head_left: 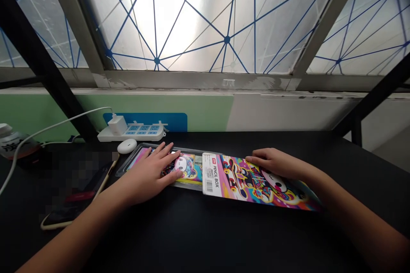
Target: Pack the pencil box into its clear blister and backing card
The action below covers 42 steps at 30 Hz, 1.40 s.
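Head view. The left hand point(147, 175) lies flat on a clear plastic pencil box point(134, 164), fingers spread toward 12 o'clock and palm down. It is released, neither clenched nor visibly gripping. The right hand point(275, 164) lies on a bright printed card sleeve point(259, 183), fingers extended toward 9 o'clock. It is likewise unclenched, and no firm grasp can be confirmed. The work in hand is contact with these two items, one hand on each. The box and sleeve sit end to end at the middle of the black surface point(358, 158), with the white "PENCIL BOX" label end of the sleeve against or over the box's right end. From this view it cannot be determined whether the box extends inside the sleeve.

Count: two hands, one box, one sleeve. At 11 o'clock from the left hand are one white power strip point(131, 133), one white charger point(117, 125) plugged into it, and one white cable point(60, 121). One round white case point(127, 146) lies just above the box. At 9 o'clock lies one phone point(77, 198), partly obscured by blurring. One bottle point(14, 145) stands at the far left edge. One large window point(205, 21) fills the view beyond the surface.
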Tool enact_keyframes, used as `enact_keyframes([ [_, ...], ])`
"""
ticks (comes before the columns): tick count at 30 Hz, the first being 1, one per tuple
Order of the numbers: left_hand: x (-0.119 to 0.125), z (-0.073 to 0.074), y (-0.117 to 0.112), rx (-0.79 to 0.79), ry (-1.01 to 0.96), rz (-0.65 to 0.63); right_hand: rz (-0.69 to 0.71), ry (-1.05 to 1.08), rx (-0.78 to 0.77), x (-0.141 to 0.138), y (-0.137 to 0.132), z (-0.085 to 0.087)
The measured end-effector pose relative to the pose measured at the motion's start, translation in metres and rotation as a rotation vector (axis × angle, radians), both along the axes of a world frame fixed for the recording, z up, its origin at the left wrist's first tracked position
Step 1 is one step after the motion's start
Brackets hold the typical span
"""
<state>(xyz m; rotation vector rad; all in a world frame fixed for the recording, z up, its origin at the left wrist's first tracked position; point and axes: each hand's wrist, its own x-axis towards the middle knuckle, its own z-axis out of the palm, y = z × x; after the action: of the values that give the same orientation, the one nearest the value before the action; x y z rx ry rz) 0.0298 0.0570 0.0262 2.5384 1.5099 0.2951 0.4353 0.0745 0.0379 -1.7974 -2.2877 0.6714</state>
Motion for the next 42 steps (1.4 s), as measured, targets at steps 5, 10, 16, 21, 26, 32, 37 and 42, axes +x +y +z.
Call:
enact_keyframes([
  [5, 0.006, -0.001, -0.006, 0.003, 0.035, -0.002, -0.043, 0.084, 0.169, -0.02, -0.005, -0.008],
  [10, 0.01, -0.002, -0.008, 0.013, 0.089, 0.013, -0.032, 0.133, 0.184, -0.046, -0.008, -0.013],
  [16, 0.009, -0.004, -0.006, 0.034, 0.085, 0.003, -0.102, 0.118, 0.142, -0.025, -0.003, -0.005],
  [21, 0.011, -0.004, -0.006, 0.013, 0.118, 0.016, -0.169, 0.116, 0.153, -0.017, -0.004, 0.001],
  [26, 0.014, 0.001, -0.01, -0.007, 0.118, 0.029, -0.227, 0.098, 0.198, -0.01, -0.004, 0.007],
  [32, 0.017, 0.003, -0.012, -0.019, 0.106, 0.04, -0.262, 0.108, 0.226, -0.011, -0.009, 0.012],
  [37, 0.034, 0.002, -0.022, -0.02, 0.004, 0.061, -0.253, 0.182, 0.245, -0.042, -0.017, -0.002],
  [42, 0.052, 0.012, -0.045, -0.178, -0.39, -0.057, -0.161, 0.16, 0.211, -0.065, -0.02, -0.014],
])
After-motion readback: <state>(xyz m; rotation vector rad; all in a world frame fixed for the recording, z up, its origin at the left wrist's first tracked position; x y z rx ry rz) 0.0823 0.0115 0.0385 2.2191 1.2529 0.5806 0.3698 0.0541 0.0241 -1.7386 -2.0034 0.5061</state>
